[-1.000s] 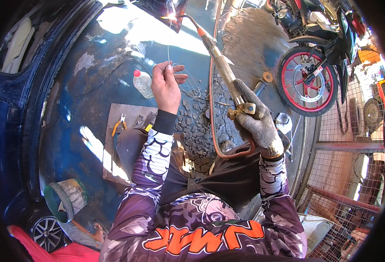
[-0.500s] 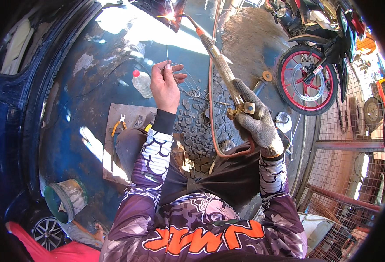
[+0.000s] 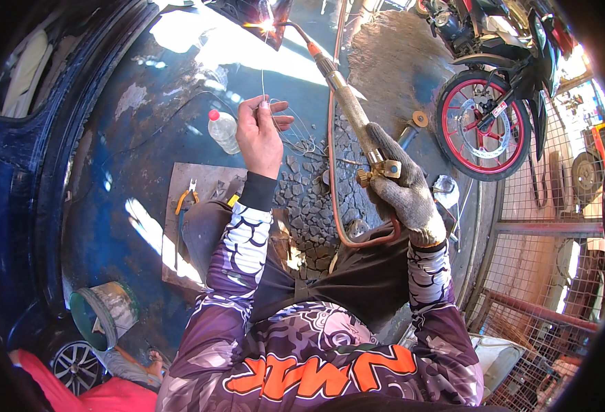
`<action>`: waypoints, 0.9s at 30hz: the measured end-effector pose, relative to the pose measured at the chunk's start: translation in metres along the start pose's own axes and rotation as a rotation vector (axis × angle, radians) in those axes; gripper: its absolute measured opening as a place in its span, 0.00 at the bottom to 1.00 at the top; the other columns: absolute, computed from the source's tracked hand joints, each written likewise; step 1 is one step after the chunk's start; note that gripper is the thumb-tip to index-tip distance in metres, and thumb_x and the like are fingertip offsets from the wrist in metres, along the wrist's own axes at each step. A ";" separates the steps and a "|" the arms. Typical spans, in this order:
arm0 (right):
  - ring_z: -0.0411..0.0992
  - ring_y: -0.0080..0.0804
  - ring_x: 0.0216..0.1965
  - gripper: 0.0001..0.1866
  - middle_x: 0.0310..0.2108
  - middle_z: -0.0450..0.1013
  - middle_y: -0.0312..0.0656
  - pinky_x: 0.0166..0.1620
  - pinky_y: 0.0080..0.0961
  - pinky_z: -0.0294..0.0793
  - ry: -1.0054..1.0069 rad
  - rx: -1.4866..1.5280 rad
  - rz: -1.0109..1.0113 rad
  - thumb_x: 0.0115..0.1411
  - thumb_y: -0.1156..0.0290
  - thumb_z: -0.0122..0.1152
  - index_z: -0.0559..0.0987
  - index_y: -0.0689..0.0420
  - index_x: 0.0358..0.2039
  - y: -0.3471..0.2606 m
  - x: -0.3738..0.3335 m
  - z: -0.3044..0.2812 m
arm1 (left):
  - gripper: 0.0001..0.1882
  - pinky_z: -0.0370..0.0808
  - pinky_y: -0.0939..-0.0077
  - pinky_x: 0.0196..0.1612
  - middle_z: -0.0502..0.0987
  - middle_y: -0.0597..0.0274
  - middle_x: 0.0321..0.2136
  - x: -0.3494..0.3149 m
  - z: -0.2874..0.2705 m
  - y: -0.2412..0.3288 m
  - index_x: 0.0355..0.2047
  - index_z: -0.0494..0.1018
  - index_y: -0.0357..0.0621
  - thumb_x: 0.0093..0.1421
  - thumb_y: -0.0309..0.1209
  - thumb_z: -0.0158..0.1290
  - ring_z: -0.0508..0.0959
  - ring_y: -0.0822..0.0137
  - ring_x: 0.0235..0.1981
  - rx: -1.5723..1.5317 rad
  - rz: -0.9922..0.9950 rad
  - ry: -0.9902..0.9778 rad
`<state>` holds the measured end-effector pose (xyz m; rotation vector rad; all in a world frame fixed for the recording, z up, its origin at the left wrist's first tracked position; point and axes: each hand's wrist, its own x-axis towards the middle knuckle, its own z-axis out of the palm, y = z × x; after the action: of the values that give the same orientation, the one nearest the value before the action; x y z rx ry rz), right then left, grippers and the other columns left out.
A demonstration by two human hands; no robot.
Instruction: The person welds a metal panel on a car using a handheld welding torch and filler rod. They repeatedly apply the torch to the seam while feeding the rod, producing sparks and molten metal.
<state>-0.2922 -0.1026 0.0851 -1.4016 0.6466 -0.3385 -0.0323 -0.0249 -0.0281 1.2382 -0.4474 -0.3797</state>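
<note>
My right hand, in a grey knit glove, is closed round the handle of a brass welding torch. Its bent tip meets a bright flame at a dark metal piece near the top edge. Bare, my left hand pinches a thin filler wire between thumb and forefinger, the other fingers loosely bent. Upward from that pinch the wire runs into the glow, which hides its end. More thin wire lies in loose loops right of the left hand. A reddish hose curves beneath the torch.
A clear bottle with a red cap stands left of my left hand. Yellow-handled pliers lie on a flat board. A motorcycle wheel is at right, a dark vehicle at left. A bucket and another person's red clothing are lower left.
Both hands and the torch hold almost the same place. At the torch tip the glow looks slightly different.
</note>
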 end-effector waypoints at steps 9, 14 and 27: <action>0.69 0.15 0.23 0.44 0.33 0.77 0.35 0.24 0.16 0.69 0.001 -0.010 0.029 0.64 0.76 0.63 0.60 0.55 0.80 0.001 -0.001 -0.001 | 0.09 0.85 0.75 0.34 0.86 0.46 0.43 0.002 -0.001 -0.002 0.54 0.67 0.39 0.82 0.31 0.42 0.88 0.64 0.31 0.017 -0.001 -0.008; 0.71 0.16 0.26 0.46 0.37 0.79 0.35 0.26 0.15 0.71 -0.004 0.033 0.033 0.63 0.75 0.65 0.60 0.55 0.80 0.003 -0.001 -0.001 | 0.09 0.84 0.74 0.35 0.86 0.48 0.41 0.001 0.000 -0.001 0.54 0.68 0.38 0.82 0.30 0.42 0.87 0.65 0.30 0.005 0.009 -0.006; 0.70 0.16 0.25 0.46 0.34 0.76 0.34 0.25 0.16 0.70 0.007 -0.013 0.003 0.61 0.75 0.63 0.61 0.56 0.80 0.004 -0.006 0.001 | 0.09 0.84 0.73 0.34 0.86 0.49 0.40 -0.006 -0.002 0.000 0.54 0.69 0.38 0.82 0.30 0.43 0.87 0.66 0.29 0.007 -0.005 0.004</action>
<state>-0.2969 -0.0976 0.0829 -1.4121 0.6572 -0.3379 -0.0367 -0.0203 -0.0293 1.2471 -0.4431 -0.3804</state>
